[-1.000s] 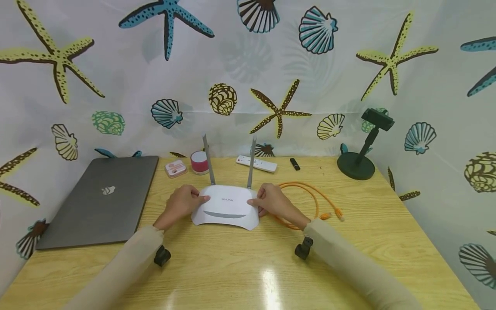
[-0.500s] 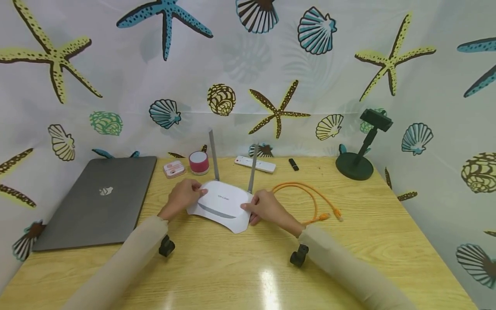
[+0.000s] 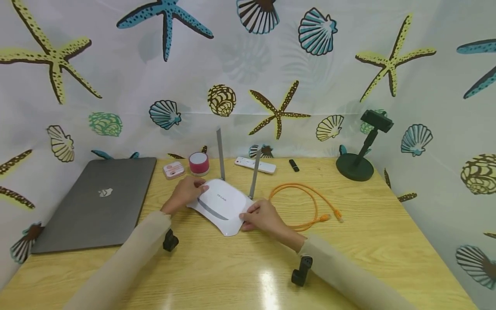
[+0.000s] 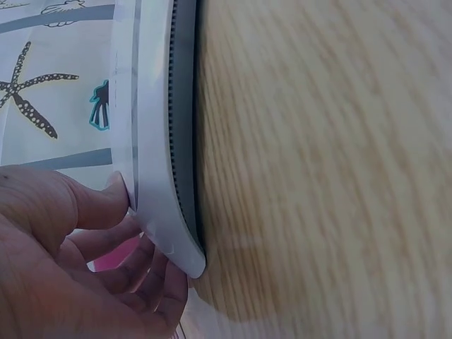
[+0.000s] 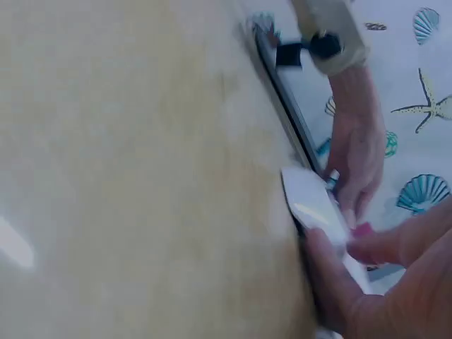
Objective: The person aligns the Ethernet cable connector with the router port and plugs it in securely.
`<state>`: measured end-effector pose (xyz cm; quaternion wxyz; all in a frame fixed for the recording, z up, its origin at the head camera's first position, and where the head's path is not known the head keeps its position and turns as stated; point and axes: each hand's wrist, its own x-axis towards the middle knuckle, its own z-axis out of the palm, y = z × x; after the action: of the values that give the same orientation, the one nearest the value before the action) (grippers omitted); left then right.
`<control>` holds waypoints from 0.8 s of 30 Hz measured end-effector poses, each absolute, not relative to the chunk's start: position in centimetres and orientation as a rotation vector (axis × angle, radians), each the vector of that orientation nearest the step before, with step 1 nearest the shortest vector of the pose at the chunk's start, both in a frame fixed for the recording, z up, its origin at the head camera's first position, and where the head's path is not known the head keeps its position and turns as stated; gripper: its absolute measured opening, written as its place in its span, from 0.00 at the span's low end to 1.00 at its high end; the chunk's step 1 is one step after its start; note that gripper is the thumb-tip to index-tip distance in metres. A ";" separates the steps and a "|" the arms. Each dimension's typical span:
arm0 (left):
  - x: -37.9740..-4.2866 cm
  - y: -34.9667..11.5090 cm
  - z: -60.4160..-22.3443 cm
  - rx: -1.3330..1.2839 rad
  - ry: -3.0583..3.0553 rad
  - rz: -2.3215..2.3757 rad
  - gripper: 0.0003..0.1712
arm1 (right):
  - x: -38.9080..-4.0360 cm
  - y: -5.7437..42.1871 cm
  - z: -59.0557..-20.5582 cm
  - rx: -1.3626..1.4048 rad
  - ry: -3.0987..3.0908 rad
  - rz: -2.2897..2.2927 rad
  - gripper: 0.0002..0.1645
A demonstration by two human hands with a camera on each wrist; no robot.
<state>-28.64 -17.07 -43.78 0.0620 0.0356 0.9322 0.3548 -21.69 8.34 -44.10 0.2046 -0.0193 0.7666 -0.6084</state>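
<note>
- Router [image 3: 224, 202] is held on or just over the table [image 3: 217, 275], L hand [image 3: 185, 191] at one end, R hand [image 3: 261, 215] at the other; full contact w/ the table can't be told.
- L hand: router's L end is grasped, thumb on top, fingers curled below.
- R hand: router's R end is pinched betw. thumb & fingers.
- Step, as judged: router steadied askew, R end nearer the person. Both ends should be moved together, w/ grip kept light & low on the rim.
- Antennas [image 3: 221, 154] are best left untouched; thin blades like these could prob. be bent at the hinge.
- Cable [image 3: 314, 202], R of router, should be kept clear of the base; it could be snagged.
- Router's shell is smooth, glossy white plastic, bow-shaped at the front, w/ a grey crescent strip; slots [image 4: 171, 106] are shown along the edge. Slipping is poss. if grip is slack.
- Flat, matt grey laptop [image 3: 97, 206] is seen L of router; slim white remote [image 3: 255, 165] behind it; squat pink tub [image 3: 199, 164] behind-L.
- Table is wood-grained, w/ a shiny finish; scuffs should be avoided by lifting, not dragging.
</note>
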 end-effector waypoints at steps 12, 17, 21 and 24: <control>-29.1 -17.0 -44.1 0.073 2.774 1.122 0.23 | -20.5 9.1 -44.2 0.275 1.585 -2.008 0.18; -30.0 -16.9 -44.4 0.096 2.717 1.141 0.23 | -20.2 7.7 -44.7 0.303 1.460 -2.022 0.18; -30.9 -16.7 -44.6 0.111 2.676 1.162 0.22 | -19.3 6.5 -44.4 0.308 1.321 -2.087 0.22; -31.4 -16.5 -44.6 0.131 2.649 1.159 0.21 | -18.7 5.9 -44.2 0.306 1.260 -2.117 0.23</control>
<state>-31.35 -16.48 -44.63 0.1232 0.0449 0.9082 0.3973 -18.65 5.90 -44.18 0.3235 0.1165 0.4803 -0.8069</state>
